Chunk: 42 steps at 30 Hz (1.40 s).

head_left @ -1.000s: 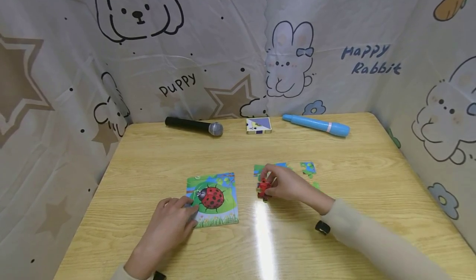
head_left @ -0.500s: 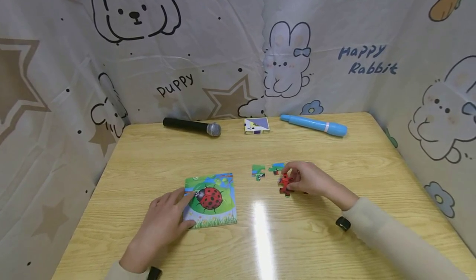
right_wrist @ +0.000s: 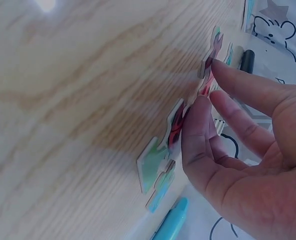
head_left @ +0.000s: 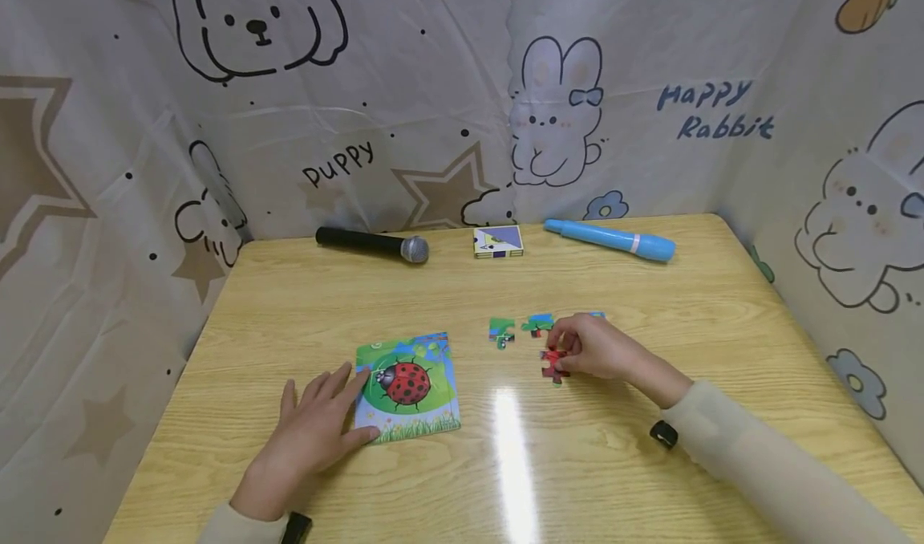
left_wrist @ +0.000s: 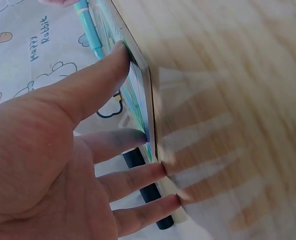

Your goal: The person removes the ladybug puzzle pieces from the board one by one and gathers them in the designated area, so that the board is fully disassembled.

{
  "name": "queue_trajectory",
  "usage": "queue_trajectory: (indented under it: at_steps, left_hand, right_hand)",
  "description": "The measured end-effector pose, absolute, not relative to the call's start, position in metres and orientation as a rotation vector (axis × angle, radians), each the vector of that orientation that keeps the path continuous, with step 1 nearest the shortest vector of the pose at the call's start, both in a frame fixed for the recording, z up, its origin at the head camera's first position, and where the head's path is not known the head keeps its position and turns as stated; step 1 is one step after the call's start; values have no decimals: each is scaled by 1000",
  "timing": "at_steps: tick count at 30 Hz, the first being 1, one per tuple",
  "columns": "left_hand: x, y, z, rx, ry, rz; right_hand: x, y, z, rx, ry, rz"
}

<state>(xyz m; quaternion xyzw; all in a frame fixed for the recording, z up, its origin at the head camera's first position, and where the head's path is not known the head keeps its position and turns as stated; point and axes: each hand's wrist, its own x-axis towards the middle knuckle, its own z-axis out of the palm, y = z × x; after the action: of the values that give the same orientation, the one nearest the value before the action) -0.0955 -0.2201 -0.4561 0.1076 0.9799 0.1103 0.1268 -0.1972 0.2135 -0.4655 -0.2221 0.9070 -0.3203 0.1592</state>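
Observation:
A square ladybug picture board (head_left: 415, 425) lies flat at centre left in the head view. My left hand (head_left: 306, 428) is at its left edge, fingers spread, with the thumb on the lower left corner. In the left wrist view the board's edge (left_wrist: 149, 95) meets the thumb and index finger. To the right, my right hand (head_left: 595, 347) pinches a red jigsaw piece (head_left: 554, 373) low over the table. The right wrist view has the red piece (right_wrist: 215, 50) at the thumb tip. Another red piece (right_wrist: 176, 122) and a green piece (right_wrist: 149, 167) lie beside the fingers.
Behind the hand are a green jigsaw piece (head_left: 500, 329) and a blue-green one (head_left: 540, 322). Another piece (head_left: 597, 314) is mostly hidden by the hand. A black microphone (head_left: 368, 243), a card box (head_left: 498, 241) and a blue microphone-shaped object (head_left: 609, 240) lie along the back edge.
My right hand has moved right with the red jigsaw piece, leaving the green and blue-green pieces in view. My left hand has slid slightly left off the board, its fingers spreading.

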Motion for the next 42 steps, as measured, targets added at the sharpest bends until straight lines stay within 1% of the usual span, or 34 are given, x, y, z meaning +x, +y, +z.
queue_trajectory:
  at_steps: [11, 18, 23, 30, 38, 42]
  left_hand:
    - [-97, -222, -458, 270, 2823, 364]
    - [-100, -225, -457, 219, 2765, 386]
    - [-100, -225, -456, 207, 2737, 405]
    - [-101, -226, -456, 225, 2733, 404]
    - [-102, -224, -454, 209, 2721, 393]
    - [-103, -224, -454, 212, 2719, 379]
  right_hand:
    - [-195, 208, -464, -652, 2663, -850]
    - [-193, 189, -465, -786, 2749, -835]
    - [-191, 162, -464, -846, 2735, -872]
    - [-183, 109, -462, -977, 2690, -886]
    - [-167, 54, -463, -1130, 2585, -827]
    - [-159, 29, -463, -1151, 2535, -799]
